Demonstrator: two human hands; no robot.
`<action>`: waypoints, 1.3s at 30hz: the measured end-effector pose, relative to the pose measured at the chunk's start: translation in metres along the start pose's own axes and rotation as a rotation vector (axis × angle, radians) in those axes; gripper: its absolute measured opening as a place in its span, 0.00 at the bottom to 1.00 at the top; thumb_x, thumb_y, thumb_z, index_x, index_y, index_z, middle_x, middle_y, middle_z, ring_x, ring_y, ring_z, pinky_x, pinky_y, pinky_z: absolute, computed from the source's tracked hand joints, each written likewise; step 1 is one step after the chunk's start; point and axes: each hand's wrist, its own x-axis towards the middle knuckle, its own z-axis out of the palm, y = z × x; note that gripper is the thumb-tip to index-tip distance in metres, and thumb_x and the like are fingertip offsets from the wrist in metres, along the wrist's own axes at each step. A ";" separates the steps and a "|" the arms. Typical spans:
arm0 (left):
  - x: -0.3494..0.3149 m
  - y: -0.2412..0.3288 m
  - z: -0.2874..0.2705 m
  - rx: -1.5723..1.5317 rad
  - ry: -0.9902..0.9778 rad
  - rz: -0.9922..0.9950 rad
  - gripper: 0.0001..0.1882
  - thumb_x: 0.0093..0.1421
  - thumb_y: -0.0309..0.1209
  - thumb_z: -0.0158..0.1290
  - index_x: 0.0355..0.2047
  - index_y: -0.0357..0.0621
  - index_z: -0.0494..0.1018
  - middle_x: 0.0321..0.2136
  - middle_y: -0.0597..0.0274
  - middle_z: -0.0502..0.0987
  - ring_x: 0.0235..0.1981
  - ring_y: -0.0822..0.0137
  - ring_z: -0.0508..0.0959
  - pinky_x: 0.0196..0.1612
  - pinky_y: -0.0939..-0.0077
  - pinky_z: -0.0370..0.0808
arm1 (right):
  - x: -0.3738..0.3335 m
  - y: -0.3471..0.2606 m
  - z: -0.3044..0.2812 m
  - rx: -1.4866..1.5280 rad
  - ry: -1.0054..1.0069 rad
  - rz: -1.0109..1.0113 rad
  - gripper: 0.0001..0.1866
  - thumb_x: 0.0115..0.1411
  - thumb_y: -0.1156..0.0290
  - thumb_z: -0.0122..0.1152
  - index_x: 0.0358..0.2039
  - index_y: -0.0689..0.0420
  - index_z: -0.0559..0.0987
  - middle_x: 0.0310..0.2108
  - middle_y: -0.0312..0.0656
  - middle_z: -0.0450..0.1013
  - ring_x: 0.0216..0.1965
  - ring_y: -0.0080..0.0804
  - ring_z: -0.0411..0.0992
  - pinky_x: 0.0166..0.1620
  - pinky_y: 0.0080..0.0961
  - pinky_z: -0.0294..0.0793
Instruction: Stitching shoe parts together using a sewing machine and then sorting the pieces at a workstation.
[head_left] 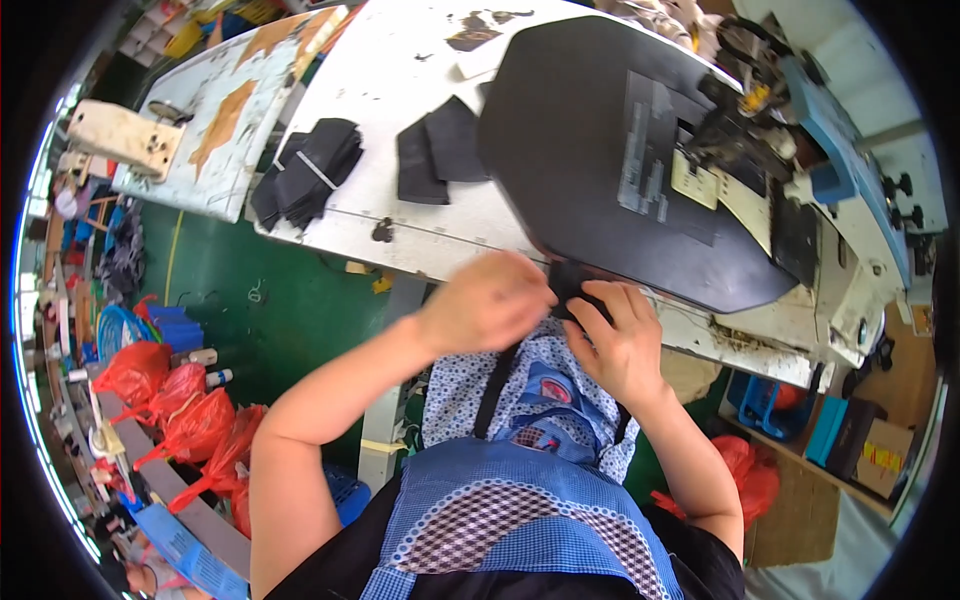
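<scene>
A small black piece of cloth-like material [568,284] is between my hands at the table's front edge, just below a black machine bed plate [570,130]. My right hand [618,338] has its fingers bent over this piece and grips it from the right. Slightly blurred, my left hand [488,305] is closed with its fingers curled at the piece's left side; what its fingertips hold is hidden. Flat black pieces [440,150] lie overlapping on the white table [370,60]. Left of them sits a stack of black pieces [312,170] bound with a pale strip.
A blue sewing machine [840,150] stands at the right, its needle area over the plate. Another table [215,120] with tan scraps is at far left. Red plastic bags [195,425] line the left side; a blue basket [765,405] sits under the table at right.
</scene>
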 end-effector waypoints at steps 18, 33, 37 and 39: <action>0.006 0.017 0.055 0.020 0.008 -0.003 0.18 0.59 0.43 0.63 0.42 0.42 0.78 0.47 0.60 0.77 0.56 0.57 0.75 0.61 0.59 0.69 | -0.006 -0.018 -0.039 0.379 0.090 0.012 0.03 0.67 0.85 0.48 0.40 0.68 0.68 0.48 0.66 0.78 0.38 0.50 0.82 0.37 0.34 0.83; 0.086 0.072 -0.069 -0.045 0.133 0.272 0.18 0.62 0.43 0.60 0.47 0.46 0.80 0.46 0.57 0.80 0.46 0.56 0.79 0.49 0.59 0.77 | 0.042 -0.014 -0.114 -0.049 0.380 -0.206 0.15 0.41 0.84 0.69 0.34 0.64 0.84 0.39 0.47 0.83 0.34 0.39 0.82 0.34 0.28 0.83; 0.139 0.058 -0.077 0.013 -0.076 0.046 0.23 0.73 0.43 0.48 0.55 0.37 0.78 0.56 0.50 0.78 0.55 0.46 0.75 0.60 0.54 0.71 | 0.047 -0.015 -0.108 -0.043 0.434 -0.190 0.17 0.39 0.83 0.69 0.34 0.62 0.84 0.38 0.46 0.83 0.32 0.38 0.81 0.31 0.28 0.81; 0.142 0.051 -0.073 0.057 -0.141 0.042 0.22 0.73 0.43 0.48 0.54 0.37 0.78 0.56 0.51 0.78 0.55 0.46 0.74 0.60 0.55 0.71 | 0.049 -0.015 -0.106 0.020 0.445 -0.145 0.16 0.40 0.83 0.68 0.35 0.62 0.84 0.39 0.46 0.83 0.32 0.38 0.81 0.32 0.29 0.82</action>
